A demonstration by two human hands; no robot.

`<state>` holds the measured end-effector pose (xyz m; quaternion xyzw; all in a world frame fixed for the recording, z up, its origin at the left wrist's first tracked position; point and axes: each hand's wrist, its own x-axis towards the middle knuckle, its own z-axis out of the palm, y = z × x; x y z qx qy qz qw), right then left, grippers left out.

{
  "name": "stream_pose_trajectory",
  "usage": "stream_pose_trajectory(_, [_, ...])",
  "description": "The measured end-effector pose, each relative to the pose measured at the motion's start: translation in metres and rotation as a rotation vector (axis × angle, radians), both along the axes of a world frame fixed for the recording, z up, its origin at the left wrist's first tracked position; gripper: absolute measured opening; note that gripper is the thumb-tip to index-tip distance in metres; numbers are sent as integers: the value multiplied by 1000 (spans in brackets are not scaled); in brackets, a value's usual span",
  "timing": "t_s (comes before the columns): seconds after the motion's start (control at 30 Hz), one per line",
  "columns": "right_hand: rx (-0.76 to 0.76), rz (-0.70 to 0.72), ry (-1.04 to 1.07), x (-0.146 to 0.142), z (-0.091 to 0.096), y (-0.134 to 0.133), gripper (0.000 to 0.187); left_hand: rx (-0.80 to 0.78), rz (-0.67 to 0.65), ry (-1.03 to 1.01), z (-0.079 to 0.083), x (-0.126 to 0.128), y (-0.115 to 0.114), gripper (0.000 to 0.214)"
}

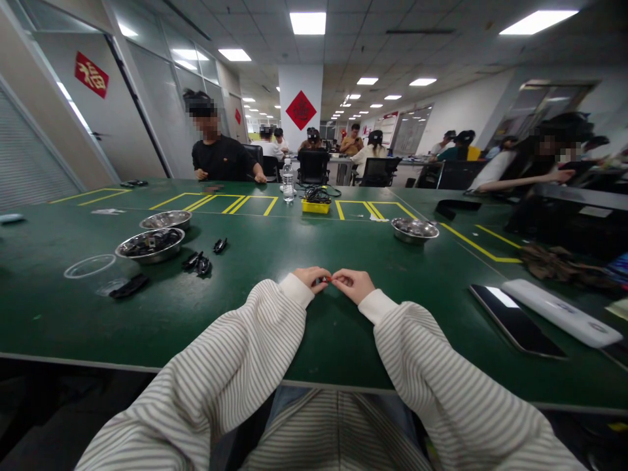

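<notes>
Both my hands meet over the green table (275, 314), straight ahead of me. Between their fingertips is a small part (326, 279), dark with orange-red on it, too small to name. My left hand (312, 278) is closed on its left side. My right hand (354, 285) pinches at its right end with thumb and forefinger. Left of my hands lie black plastic pieces (198, 263) and one smaller black piece (220, 245). Beyond these, a steel bowl (147, 259) holds many dark parts.
A second steel bowl (167, 214) is behind the first; another bowl (415, 239) stands right. A water bottle (288, 180) and a yellow tray (315, 207) with cables stand at mid-table. A phone (515, 320) and a white case (559, 313) lie right. A co-worker (220, 154) sits opposite.
</notes>
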<state>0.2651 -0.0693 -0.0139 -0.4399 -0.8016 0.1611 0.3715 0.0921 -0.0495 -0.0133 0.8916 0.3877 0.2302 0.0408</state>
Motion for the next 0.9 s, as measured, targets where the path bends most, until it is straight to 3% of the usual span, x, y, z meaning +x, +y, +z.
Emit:
stream_pose_trajectory(0.13, [-18, 29, -11, -1, 0, -2, 17, 22, 157, 40, 1, -24, 24, 21])
stream_pose_trajectory(0.3, [-25, 32, -22, -3, 0, -2, 18, 8, 561, 84, 4, -79, 58, 22])
stream_pose_trajectory(0.43, [-17, 46, -39, -3, -2, -1, 18, -176, 826, 191, 6, -111, 73, 25])
stream_pose_trajectory(0.6, [-10, 72, -65, -2, -6, 2, 18, -135, 858, 263, 7, -115, 72, 25])
stream_pose_trajectory(0.9, [-3, 92, -90, -2, -9, 3, 18, -148, 975, 202, 6, -114, 64, 25])
